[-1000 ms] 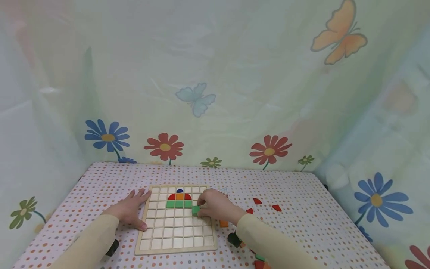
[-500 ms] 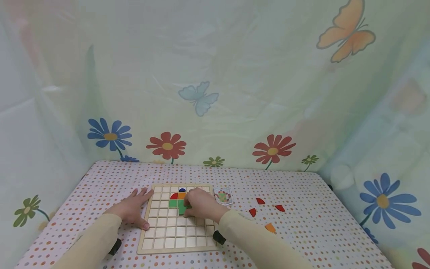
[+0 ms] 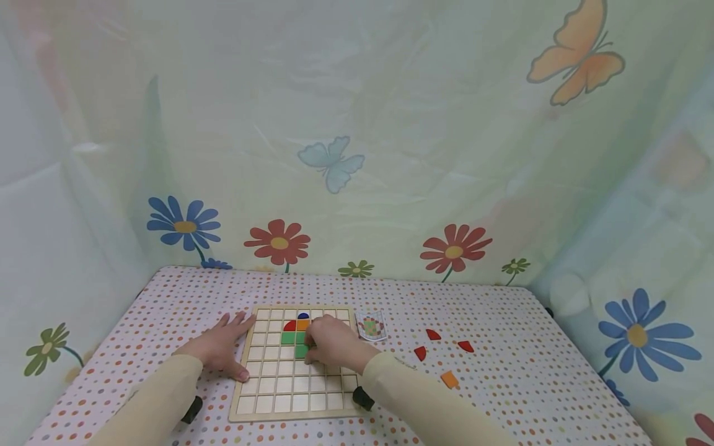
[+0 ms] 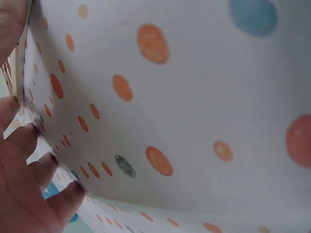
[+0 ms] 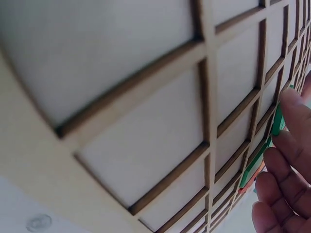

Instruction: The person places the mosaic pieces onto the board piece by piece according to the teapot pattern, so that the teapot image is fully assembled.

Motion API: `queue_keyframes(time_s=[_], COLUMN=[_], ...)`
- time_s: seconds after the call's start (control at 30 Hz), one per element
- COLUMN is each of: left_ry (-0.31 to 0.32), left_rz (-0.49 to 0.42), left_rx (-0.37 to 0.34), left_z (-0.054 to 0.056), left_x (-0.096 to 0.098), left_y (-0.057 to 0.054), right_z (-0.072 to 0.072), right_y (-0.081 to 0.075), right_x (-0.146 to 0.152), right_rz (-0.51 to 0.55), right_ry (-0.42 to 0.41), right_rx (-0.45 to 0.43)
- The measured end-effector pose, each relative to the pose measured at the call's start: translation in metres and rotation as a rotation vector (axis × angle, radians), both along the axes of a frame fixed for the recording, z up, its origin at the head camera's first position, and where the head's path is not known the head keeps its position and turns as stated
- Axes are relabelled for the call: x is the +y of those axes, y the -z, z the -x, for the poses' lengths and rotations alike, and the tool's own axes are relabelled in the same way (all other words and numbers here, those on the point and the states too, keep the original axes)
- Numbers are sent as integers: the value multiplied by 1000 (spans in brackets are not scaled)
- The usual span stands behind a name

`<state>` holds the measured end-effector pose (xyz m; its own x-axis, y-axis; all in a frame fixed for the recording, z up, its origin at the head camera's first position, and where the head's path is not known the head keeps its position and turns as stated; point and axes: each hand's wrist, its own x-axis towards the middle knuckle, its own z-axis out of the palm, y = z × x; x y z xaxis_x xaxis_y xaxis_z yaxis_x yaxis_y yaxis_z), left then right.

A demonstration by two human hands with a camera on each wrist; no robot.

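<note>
A wooden grid board [image 3: 273, 404] lies on the table. My left hand [image 3: 219, 347] rests at its left edge, fingers spread and thumb on the frame. My right hand [image 3: 333, 342] pinches a green square tile [image 3: 301, 352] between thumb and fingertips, at a cell below the row of green tiles [image 3: 289, 337]. In the right wrist view, this pinched green tile [image 5: 278, 120] sits low against the grid. Above the green row are an orange square [image 3: 302, 324], a red quarter-circle [image 3: 290, 325] and a blue half-circle [image 3: 304, 316]. My right hand hides the pieces farther right.
A small pattern card [image 3: 371, 326] lies right of the board. Loose red quarter-circles [image 3: 432, 334] and an orange square piece [image 3: 449, 380] lie farther right on the dotted table [image 3: 502, 347]. A printed cloth [image 3: 390, 204] hangs behind.
My right hand has carried the green tile left across the board to the cell below the green row, then stayed nearly still. My left hand keeps its place. The view has shifted slightly.
</note>
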<state>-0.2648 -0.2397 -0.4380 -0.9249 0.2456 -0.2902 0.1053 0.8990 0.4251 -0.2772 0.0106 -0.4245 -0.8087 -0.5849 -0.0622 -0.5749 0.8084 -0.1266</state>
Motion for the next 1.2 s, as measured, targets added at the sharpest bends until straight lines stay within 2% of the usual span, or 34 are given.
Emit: queue_keyframes(time_s=[0.5,0.6,0.77,1.0,1.13,1.2], left_ry=[-22,-28,-33,-25,-31,-39], left_rz=[25,21,10,12,19,22], left_rx=[-4,-14,-41,-7,-3,-27], left_z=[0,1,2,-2,-2,-1], left_x=[2,2,2,5,4,3], left_y=[-2,-2,0,-3,-4,-3], right_z=[-1,-1,-2,-9,-13,-15], right_y=[3,3,-1,-18,-21,-20], right_x=[-3,-3,4,40,76,95], right_rz=[-6,4,69,127,170,191], right_ry=[-15,-12,0,45,58,65], right_rx=[86,68,-12,-106,-140,-154])
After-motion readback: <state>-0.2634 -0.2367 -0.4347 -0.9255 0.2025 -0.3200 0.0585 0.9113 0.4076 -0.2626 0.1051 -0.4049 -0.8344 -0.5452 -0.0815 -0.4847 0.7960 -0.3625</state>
